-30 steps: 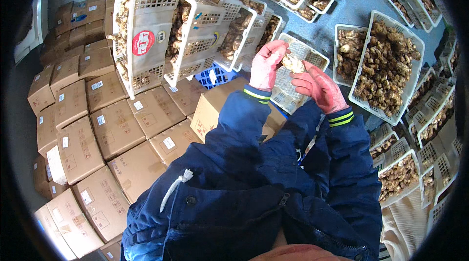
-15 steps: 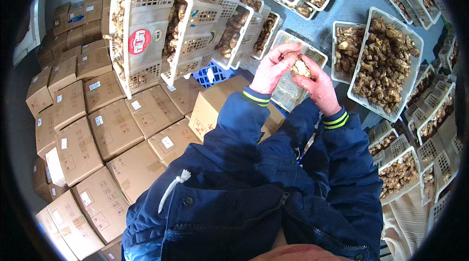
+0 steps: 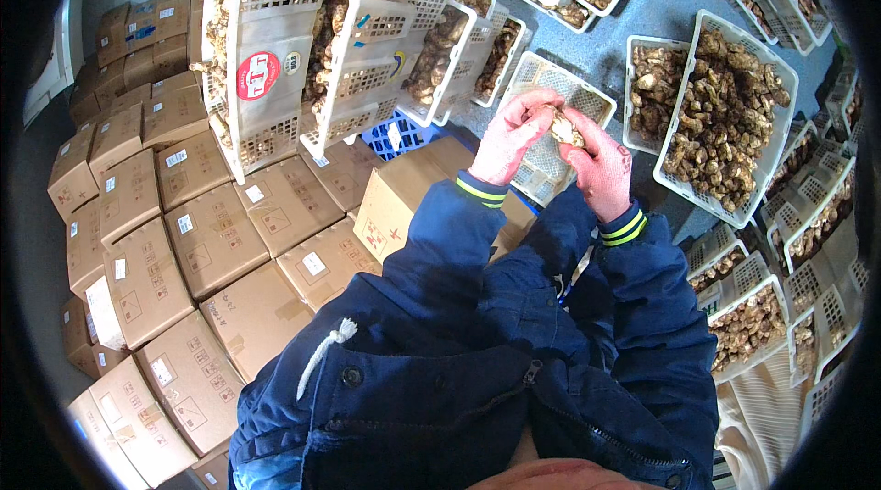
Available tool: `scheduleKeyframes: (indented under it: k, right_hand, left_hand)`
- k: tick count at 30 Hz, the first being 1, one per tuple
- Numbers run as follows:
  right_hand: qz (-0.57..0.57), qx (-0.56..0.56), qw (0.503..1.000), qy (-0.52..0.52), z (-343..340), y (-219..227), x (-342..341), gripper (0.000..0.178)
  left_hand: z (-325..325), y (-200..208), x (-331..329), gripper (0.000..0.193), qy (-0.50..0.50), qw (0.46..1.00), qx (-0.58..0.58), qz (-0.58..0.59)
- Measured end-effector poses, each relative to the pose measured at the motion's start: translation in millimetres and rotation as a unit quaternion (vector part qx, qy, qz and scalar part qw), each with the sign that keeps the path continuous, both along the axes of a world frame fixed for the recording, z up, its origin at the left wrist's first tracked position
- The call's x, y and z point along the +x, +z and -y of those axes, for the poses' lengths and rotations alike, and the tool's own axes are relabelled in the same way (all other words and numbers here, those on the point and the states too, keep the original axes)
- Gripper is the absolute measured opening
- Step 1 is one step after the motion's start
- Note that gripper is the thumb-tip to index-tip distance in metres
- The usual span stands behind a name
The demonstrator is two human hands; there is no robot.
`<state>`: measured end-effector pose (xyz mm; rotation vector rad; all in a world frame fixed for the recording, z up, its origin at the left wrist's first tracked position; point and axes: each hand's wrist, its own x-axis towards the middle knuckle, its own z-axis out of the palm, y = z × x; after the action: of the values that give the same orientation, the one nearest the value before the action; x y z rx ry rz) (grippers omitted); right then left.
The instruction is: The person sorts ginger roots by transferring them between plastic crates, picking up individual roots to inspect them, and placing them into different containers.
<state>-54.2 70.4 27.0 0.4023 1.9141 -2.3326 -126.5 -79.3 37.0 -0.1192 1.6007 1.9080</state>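
Observation:
My left hand (image 3: 516,130), in a pink glove, pinches one side of a small knobbly brown-and-cream piece of produce (image 3: 566,131). On its other side, the fingers and thumb of my right hand (image 3: 598,162), gloved alike, close round it. Whether it is a root or a mushroom I cannot tell. Both hands are held up before me, close together. Below and behind them lies a white lattice plastic crate (image 3: 555,86) with see-through mesh sides. To the right stands a white crate (image 3: 674,137) heaped with similar brown lumps (image 3: 725,118).
Tall stacks of filled white crates (image 3: 275,40) rise at the far left, with more crates (image 3: 748,316) along the right. Sealed cardboard boxes (image 3: 216,238) cover the left side. An opened carton (image 3: 404,201) stands beside my left forearm, near a blue crate (image 3: 390,139). The floor (image 3: 601,40) is blue.
Both hands have shifted slightly down, and the right has turned a little, showing more of its back. The knobbly piece is tilted differently between my fingers.

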Motion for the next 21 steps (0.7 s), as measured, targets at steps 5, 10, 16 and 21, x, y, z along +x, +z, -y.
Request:
scheduleKeyframes:
  k: [5, 10, 16, 21]
  right_hand:
    - [0.003, -0.133, 0.99, 0.038, -3, -10, 1, 0.053]
    - [0.148, -0.463, 0.868, 0.099, -26, 1, 6, 0.062]
    - [0.148, -0.393, 0.906, 0.051, -9, -9, 12, 0.057]
    - [0.159, -0.34, 0.926, -0.026, 6, -11, 10, 0.052]
  left_hand:
    - [-1, 4, -1, 0.029, -0.008, 1.0, 0.008, 0.002]
    - [11, 11, -2, 0.031, -0.062, 0.996, 0.063, -0.003]
    - [14, 11, -1, 0.037, -0.066, 0.993, 0.098, 0.009]
    - [19, 6, -3, 0.039, -0.052, 0.994, 0.089, 0.029]
